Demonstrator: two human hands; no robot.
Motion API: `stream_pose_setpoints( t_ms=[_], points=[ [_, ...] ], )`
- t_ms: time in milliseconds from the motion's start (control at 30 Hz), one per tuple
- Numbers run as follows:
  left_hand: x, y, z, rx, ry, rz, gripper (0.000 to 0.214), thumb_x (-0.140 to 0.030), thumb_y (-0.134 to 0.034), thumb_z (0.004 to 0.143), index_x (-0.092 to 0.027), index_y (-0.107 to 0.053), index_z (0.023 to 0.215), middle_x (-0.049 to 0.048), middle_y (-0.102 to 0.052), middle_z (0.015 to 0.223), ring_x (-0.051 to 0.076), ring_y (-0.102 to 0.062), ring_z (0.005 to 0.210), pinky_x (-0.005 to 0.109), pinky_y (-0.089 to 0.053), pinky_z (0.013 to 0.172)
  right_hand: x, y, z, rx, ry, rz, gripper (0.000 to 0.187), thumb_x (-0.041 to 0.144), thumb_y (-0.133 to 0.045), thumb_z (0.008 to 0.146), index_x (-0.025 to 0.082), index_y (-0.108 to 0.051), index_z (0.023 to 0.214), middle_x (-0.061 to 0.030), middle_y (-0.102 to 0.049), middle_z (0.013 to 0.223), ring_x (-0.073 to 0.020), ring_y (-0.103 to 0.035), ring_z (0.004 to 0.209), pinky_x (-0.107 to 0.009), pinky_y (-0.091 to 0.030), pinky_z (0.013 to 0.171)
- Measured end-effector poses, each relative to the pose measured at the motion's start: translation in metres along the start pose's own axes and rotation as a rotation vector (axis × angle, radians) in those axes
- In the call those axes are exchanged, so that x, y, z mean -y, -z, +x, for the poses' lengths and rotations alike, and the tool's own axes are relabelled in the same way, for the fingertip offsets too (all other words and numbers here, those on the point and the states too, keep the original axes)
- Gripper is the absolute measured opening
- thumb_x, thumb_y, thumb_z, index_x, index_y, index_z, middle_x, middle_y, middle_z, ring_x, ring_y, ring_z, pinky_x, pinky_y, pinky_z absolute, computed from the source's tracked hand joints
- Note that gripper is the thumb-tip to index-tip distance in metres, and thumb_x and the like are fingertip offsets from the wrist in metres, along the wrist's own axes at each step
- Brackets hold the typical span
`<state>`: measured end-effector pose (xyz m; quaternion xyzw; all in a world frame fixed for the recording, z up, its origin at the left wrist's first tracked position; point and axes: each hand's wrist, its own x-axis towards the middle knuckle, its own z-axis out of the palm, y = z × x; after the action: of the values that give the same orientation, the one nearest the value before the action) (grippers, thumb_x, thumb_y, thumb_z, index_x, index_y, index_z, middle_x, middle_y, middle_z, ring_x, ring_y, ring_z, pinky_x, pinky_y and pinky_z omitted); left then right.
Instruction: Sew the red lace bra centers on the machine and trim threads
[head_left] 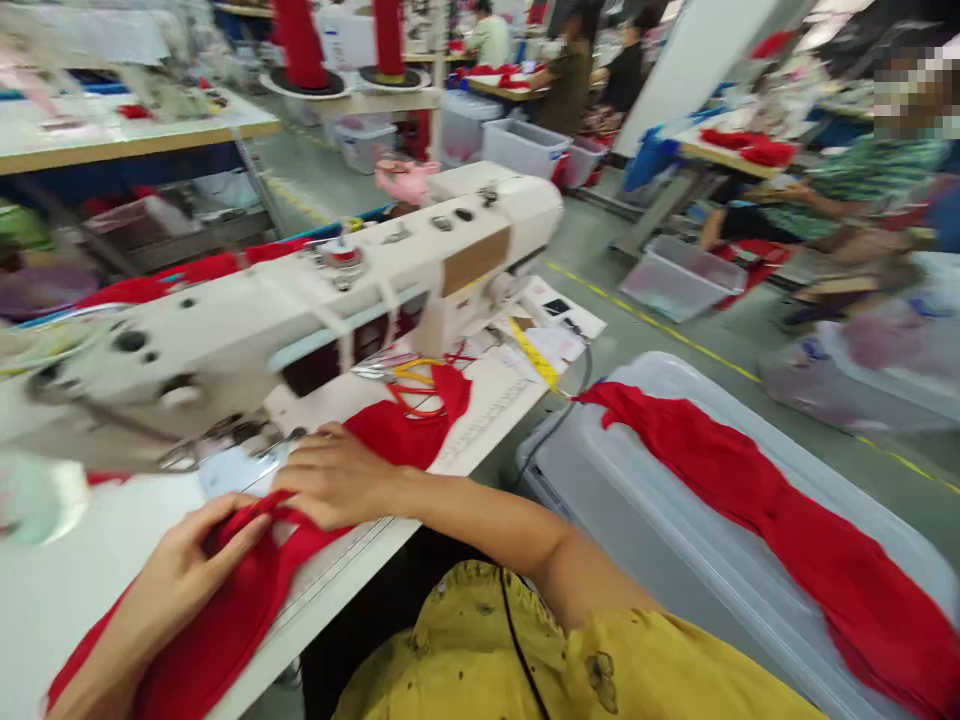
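Where red fabric (397, 432) spreads, scissors (411, 377) lie atop.

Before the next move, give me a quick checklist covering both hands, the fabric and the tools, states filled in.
1. Left hand has the red fabric: ok, pinched between thumb and fingers.
2. Right hand has a firm grip: cannot tell, it is on the fabric but its fingertips are unclear.
3. Fingers clear of the sewing machine needle: cannot tell, the needle is not discernible.
4. Orange-handled scissors clear of red cloth: not ok, they overlap it beyond the right hand.
5. Yellow measuring tape clear of both hands: ok, well apart.
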<state>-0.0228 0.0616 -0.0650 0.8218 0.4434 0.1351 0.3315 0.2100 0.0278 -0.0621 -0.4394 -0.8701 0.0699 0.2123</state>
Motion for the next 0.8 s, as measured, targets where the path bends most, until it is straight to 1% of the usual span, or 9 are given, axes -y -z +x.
stream_pose_setpoints(
  t_ms=[67,100,167,267,333,400,533,667,800],
  points=[
    [-0.008,0.001,-0.003,0.008,0.024,-0.103,0.034,-0.058,-0.06,0.085,-0.025,-0.067,0.089,-0.0006,-0.071,0.086,0.022,-0.063,0.08,0.032,-0.053,0.075,-0.001,-0.001,0.0,-0.04,-0.018,0.055,0.011,0.023,-0.056,0.096,0.021,-0.065,0.101,-0.0027,-0.073,0.101,-0.0193,-0.059,0.102,-0.038,-0.037,0.093],
    [-0.013,0.003,-0.003,0.016,0.038,-0.14,0.035,-0.057,-0.06,0.086,-0.023,-0.066,0.086,-0.0002,-0.068,0.081,0.02,-0.061,0.077,0.031,-0.051,0.075,-0.002,-0.001,0.0,-0.052,-0.014,0.095,0.009,0.022,-0.058,0.094,0.02,-0.066,0.099,-0.0038,-0.073,0.098,-0.0196,-0.06,0.099,-0.037,-0.037,0.09],
    [-0.023,0.007,-0.001,0.039,0.069,-0.21,0.034,-0.054,-0.058,0.089,-0.021,-0.063,0.082,-0.001,-0.062,0.075,0.017,-0.056,0.072,0.029,-0.047,0.071,-0.003,-0.002,0.0,-0.111,-0.022,0.198,0.009,0.021,-0.058,0.094,0.02,-0.066,0.097,-0.0039,-0.073,0.095,-0.0199,-0.06,0.096,-0.036,-0.038,0.088],
    [-0.03,0.014,-0.001,0.071,0.101,-0.313,0.03,-0.048,-0.058,0.09,-0.019,-0.061,0.081,-0.0014,-0.057,0.077,0.015,-0.051,0.073,0.027,-0.042,0.069,-0.004,-0.002,0.001,-0.163,-0.073,0.366,0.011,0.016,-0.058,0.093,0.02,-0.067,0.098,-0.0042,-0.073,0.094,-0.0197,-0.061,0.092,-0.036,-0.04,0.087],
    [-0.031,0.017,-0.003,0.114,0.072,-0.343,0.026,-0.043,-0.059,0.089,-0.018,-0.061,0.084,-0.0018,-0.055,0.077,0.015,-0.049,0.073,0.027,-0.04,0.069,-0.003,0.0,0.003,-0.132,-0.093,0.4,0.013,0.014,-0.059,0.091,0.02,-0.068,0.098,-0.0044,-0.073,0.094,-0.0201,-0.062,0.091,-0.036,-0.04,0.086],
    [-0.029,0.018,-0.004,0.149,0.04,-0.365,0.024,-0.04,-0.059,0.089,-0.018,-0.059,0.08,-0.0027,-0.051,0.075,0.014,-0.046,0.071,0.027,-0.037,0.067,-0.001,0.003,0.006,-0.082,-0.107,0.398,0.014,0.013,-0.058,0.091,0.02,-0.068,0.097,-0.0044,-0.073,0.094,-0.0206,-0.062,0.09,-0.036,-0.041,0.085],
    [-0.024,0.015,-0.005,0.139,0.034,-0.42,0.028,-0.04,-0.059,0.088,-0.018,-0.051,0.071,-0.004,-0.04,0.069,0.012,-0.037,0.066,0.026,-0.032,0.062,0.003,0.011,0.013,0.005,-0.159,0.425,0.016,0.013,-0.055,0.092,0.02,-0.068,0.098,-0.0046,-0.072,0.095,-0.0207,-0.062,0.091,-0.035,-0.043,0.083],
    [-0.019,0.012,-0.007,0.116,0.041,-0.491,0.03,-0.042,-0.058,0.088,-0.018,-0.05,0.072,-0.0037,-0.04,0.07,0.012,-0.038,0.066,0.026,-0.033,0.061,0.003,0.014,0.019,0.067,-0.208,0.477,0.017,0.014,-0.054,0.092,0.021,-0.068,0.099,-0.0039,-0.072,0.096,-0.0195,-0.062,0.09,-0.033,-0.045,0.082],
    [-0.017,0.009,-0.01,0.091,0.05,-0.549,0.026,-0.04,-0.059,0.088,-0.018,-0.055,0.076,-0.0031,-0.045,0.071,0.013,-0.041,0.067,0.026,-0.036,0.062,0.004,0.012,0.021,0.064,-0.207,0.546,0.016,0.016,-0.054,0.092,0.021,-0.067,0.099,-0.0028,-0.072,0.095,-0.0185,-0.063,0.089,-0.032,-0.046,0.082]
  ],
)
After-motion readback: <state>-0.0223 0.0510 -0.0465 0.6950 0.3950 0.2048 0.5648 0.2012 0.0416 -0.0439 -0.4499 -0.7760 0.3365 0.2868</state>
